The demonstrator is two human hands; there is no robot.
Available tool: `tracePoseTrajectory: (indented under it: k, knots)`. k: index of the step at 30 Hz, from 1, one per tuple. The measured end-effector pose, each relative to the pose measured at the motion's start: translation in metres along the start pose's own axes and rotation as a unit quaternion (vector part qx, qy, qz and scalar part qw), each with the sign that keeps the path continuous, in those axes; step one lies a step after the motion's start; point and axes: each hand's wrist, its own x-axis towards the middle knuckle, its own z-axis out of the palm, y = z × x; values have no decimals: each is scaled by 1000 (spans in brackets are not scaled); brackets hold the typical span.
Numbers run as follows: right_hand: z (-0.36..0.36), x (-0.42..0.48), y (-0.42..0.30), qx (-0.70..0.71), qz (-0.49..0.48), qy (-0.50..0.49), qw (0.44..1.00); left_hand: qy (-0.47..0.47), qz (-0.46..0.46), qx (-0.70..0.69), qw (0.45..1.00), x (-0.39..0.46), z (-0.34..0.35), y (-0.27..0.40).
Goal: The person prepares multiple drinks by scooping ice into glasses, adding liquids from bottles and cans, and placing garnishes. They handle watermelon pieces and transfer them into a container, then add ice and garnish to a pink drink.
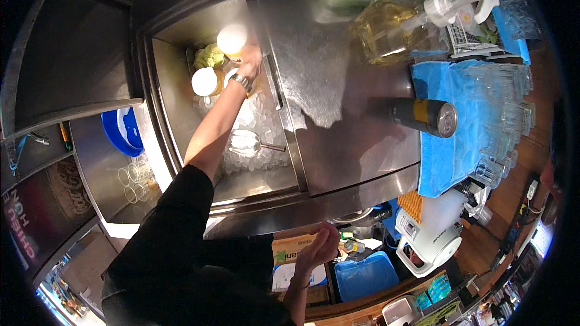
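My left hand [250, 64], with a metal-banded watch on the wrist, reaches into a stainless-steel ice bin [174, 113]. Its fingers are around the side of a white-lidded container [232, 39] with yellowish contents. A second white-lidded container [205, 82] stands beside it, and another white thing is partly hidden behind my wrist. Sliced limes [209, 56] lie in a tray at the bin's corner. A metal ice scoop [244, 143] rests on the ice cubes [258, 163]. My right hand [319, 248] hangs outside the counter edge, loosely curled, with nothing seen in it.
A drink can [423, 116] stands on the steel counter [312, 68]. Beyond it, clear glasses [503, 108] sit on a blue towel [442, 163]. A pump bottle [389, 27] of yellowish liquid is near the far end. An electric kettle [428, 242] and blue tub [366, 276] lie right.
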Motion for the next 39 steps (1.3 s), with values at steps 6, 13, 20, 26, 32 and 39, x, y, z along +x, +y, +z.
tracePoseTrajectory:
  k: [6,13,20,26,32,39]
  knots:
    - [5,-3,-12,38,39,13,998,-55,-53,-1,997,-24,-8,40]
    - [6,-19,-17,58,71,-21,996,-62,-165,48,983,-13,-6,22]
    - [-3,-36,-29,37,51,-60,996,-182,-44,-230,955,-54,-60,12]
    - [-7,-48,-35,40,58,-70,995,13,-102,158,982,-111,-87,78]
    - [-13,-54,-29,60,61,-99,991,120,-63,196,971,-181,-137,71]
    - [20,-41,-32,239,192,-201,930,85,-88,1,992,-292,-185,125]
